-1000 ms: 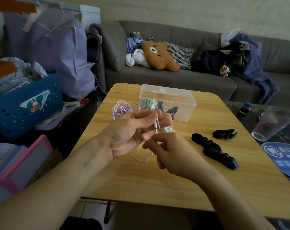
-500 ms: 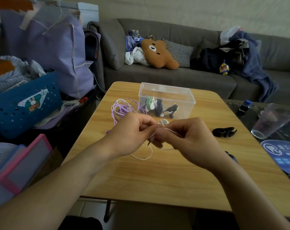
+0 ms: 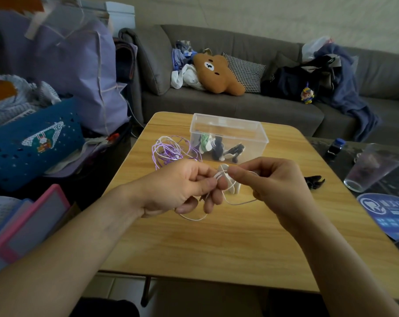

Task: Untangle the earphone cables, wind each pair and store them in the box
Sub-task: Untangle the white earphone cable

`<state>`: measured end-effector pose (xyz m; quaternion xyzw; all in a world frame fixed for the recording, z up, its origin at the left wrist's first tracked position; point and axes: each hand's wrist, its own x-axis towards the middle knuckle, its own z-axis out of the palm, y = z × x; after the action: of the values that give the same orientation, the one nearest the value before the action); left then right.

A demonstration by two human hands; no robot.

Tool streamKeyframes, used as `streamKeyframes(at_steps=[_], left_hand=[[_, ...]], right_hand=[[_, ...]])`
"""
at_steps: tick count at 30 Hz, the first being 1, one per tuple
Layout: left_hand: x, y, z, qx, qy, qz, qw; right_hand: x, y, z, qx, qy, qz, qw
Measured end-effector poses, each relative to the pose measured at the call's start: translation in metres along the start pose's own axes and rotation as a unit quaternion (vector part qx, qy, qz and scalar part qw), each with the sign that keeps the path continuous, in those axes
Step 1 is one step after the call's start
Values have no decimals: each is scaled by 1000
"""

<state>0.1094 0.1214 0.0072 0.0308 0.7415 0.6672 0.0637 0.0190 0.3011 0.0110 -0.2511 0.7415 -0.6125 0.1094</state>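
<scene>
My left hand (image 3: 182,186) grips a bunch of thin white earphone cable (image 3: 238,203) above the wooden table (image 3: 216,243). My right hand (image 3: 276,184) pinches the same cable close to the left fingers, and a loop of it sags between and below both hands. A white winder piece (image 3: 231,187) shows between the hands. A tangle of purple and white cable (image 3: 168,149) lies on the table just behind my left hand. The clear plastic box (image 3: 228,126) stands farther back, open, with wound earphones in green, black and white inside.
A black clip (image 3: 314,180) lies right of my right hand. A drinking glass (image 3: 372,168) and a small dark bottle (image 3: 335,147) stand on the dark side table at right. A grey sofa with a bear cushion is behind; bags and a blue basket crowd the left.
My right hand rose from below the left hand to its right side and now pulls the white cable sideways. The view moved closer over the table; the other black clips are hidden behind my right arm.
</scene>
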Motion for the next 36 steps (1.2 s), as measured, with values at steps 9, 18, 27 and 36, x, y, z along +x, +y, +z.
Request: streamKeyframes(at_steps=[9,18,27,36], left_hand=[[-2,-4,0,29,43,-48,998],[-8,5,-19,-38,-57,-87,994],[-7,4,-23,-238,-50,-23,970],[-7,15,-27,-456,90,43,885]], right_hand=[[0,2,7,-3,14,-12,1000],[-2,6,11,-83,-8,11,996],[-7,4,19,-154,-58,-4,986],[-18,13,45,-242,-88,-153,954]])
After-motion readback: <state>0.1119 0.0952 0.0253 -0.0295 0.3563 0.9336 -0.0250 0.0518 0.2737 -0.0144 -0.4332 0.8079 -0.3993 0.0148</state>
